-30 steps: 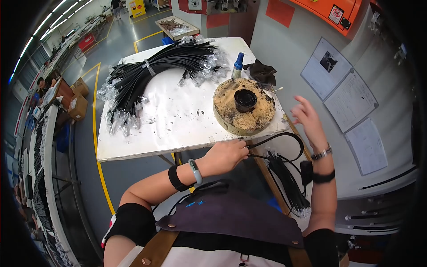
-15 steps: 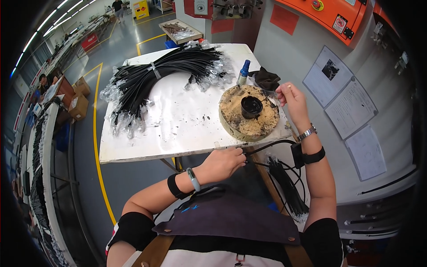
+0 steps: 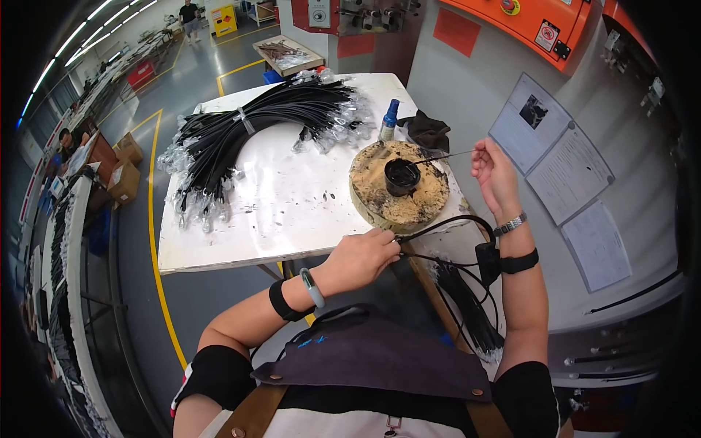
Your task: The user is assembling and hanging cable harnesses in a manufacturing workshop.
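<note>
- Apparently the work is partway: the thin stick [image 3: 456, 154] reaches to the black pot [image 3: 402, 177] on a round, crumb-covered block [image 3: 431, 193], well apart from the black cable [image 3: 438, 223].
- The left hand [image 3: 361, 255] is closed, seeming to pinch that cable just beside the front edge of the bench [image 3: 277, 212].
- The right hand [image 3: 494, 175] grips the stick's outer end between thumb and finger, its other fingers loosely curled.
- From where I stand, the left fingers hide the cable's tip, so any coating there is uncertain.
- A tied bundle [image 3: 277, 102] lies on the bench, a second bundle [image 3: 467, 310] below; I can't tell which is finished.
</note>
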Action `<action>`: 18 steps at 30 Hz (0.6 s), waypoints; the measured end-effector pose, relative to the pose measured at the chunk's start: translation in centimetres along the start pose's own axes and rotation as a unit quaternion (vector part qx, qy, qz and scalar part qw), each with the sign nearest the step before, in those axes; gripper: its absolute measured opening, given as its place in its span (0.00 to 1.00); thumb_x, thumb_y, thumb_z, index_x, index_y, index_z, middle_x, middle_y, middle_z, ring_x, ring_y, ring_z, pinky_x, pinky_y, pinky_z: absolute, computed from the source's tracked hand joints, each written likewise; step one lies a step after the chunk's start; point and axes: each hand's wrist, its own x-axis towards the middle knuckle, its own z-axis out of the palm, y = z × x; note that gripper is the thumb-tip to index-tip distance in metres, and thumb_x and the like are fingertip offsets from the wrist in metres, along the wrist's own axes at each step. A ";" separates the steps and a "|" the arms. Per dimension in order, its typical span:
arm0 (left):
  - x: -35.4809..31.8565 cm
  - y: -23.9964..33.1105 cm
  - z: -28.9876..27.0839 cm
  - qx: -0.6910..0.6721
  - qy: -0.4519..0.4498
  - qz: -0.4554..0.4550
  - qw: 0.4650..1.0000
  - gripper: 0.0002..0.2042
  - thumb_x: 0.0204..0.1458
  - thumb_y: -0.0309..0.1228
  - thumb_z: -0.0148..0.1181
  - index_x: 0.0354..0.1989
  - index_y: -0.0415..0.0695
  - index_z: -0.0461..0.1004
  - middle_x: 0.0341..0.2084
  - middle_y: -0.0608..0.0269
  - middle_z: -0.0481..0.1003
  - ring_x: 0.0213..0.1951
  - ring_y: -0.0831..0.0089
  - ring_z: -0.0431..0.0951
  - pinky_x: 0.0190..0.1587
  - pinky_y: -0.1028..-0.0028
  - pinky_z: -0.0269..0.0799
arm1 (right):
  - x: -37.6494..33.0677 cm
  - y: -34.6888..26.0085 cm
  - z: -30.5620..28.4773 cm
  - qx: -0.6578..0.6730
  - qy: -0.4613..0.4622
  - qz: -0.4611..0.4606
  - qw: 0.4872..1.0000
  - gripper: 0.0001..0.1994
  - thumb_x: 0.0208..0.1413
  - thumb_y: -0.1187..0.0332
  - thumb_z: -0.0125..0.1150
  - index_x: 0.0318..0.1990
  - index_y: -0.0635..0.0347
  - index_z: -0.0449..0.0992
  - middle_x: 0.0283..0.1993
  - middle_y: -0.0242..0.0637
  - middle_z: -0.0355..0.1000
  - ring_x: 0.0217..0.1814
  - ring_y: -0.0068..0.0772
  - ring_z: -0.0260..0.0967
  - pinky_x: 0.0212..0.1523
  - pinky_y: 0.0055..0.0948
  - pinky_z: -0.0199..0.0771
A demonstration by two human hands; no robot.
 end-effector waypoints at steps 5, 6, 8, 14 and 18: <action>1.1 0.0 -0.3 0.014 0.044 0.009 0.999 0.07 0.48 0.31 0.54 0.26 0.43 0.65 0.24 0.61 0.63 0.30 0.63 0.69 0.26 0.67 0.67 | -2.1 -1.8 -0.6 0.032 -0.006 0.028 0.999 0.11 0.60 0.62 0.45 0.33 0.60 0.68 0.27 0.31 0.64 0.26 0.19 0.59 0.26 0.19 0.61; 1.4 0.0 -0.5 0.012 0.048 0.015 0.999 0.07 0.47 0.31 0.55 0.26 0.43 0.64 0.24 0.61 0.63 0.30 0.63 0.69 0.26 0.67 0.67 | -2.9 -2.2 -0.8 0.023 -0.009 0.023 0.999 0.11 0.60 0.62 0.45 0.32 0.59 0.68 0.27 0.31 0.64 0.25 0.18 0.58 0.26 0.19 0.60; 1.6 0.3 -0.8 0.009 0.057 0.017 0.998 0.07 0.47 0.31 0.55 0.26 0.43 0.64 0.24 0.61 0.63 0.30 0.63 0.69 0.26 0.67 0.67 | -4.7 -2.7 -0.4 -0.001 -0.001 0.019 1.000 0.12 0.61 0.61 0.44 0.32 0.59 0.67 0.26 0.30 0.64 0.23 0.17 0.58 0.23 0.18 0.60; 2.3 0.9 -0.8 0.030 0.064 0.030 0.997 0.07 0.48 0.32 0.54 0.26 0.44 0.65 0.25 0.63 0.64 0.31 0.66 0.69 0.27 0.69 0.68 | -7.5 -2.5 -0.6 -0.048 0.008 0.029 0.998 0.12 0.61 0.61 0.44 0.32 0.60 0.67 0.25 0.31 0.64 0.23 0.16 0.59 0.20 0.16 0.62; 2.7 1.2 -0.6 0.017 0.086 0.043 0.995 0.07 0.46 0.30 0.56 0.25 0.44 0.64 0.24 0.63 0.62 0.29 0.66 0.68 0.26 0.70 0.66 | -8.1 -2.2 -0.8 -0.065 0.019 0.028 0.997 0.12 0.61 0.61 0.44 0.32 0.59 0.67 0.25 0.31 0.65 0.23 0.16 0.60 0.19 0.15 0.63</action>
